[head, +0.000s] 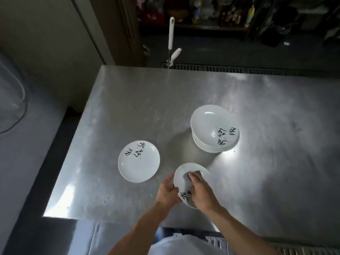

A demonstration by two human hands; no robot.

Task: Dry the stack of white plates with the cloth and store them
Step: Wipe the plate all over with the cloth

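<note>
- Lower centre: left hand (168, 193) gripping held plate (185, 183) by its rim.
- Right hand (201, 192) pressing what looks like a cloth (191, 174) onto it.
- Single plate (138, 161) left; stack (214, 128) right, on bench (128, 100).

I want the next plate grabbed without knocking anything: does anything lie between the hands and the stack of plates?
Nothing visible does. The steel table is bare between the hands and the stack of plates. But both are busy: left hand holds a plate, right hand presses the cloth on it.

Table (128, 100) far half bare; plate stack (214, 128) right, single plate (138, 161) left.
</note>
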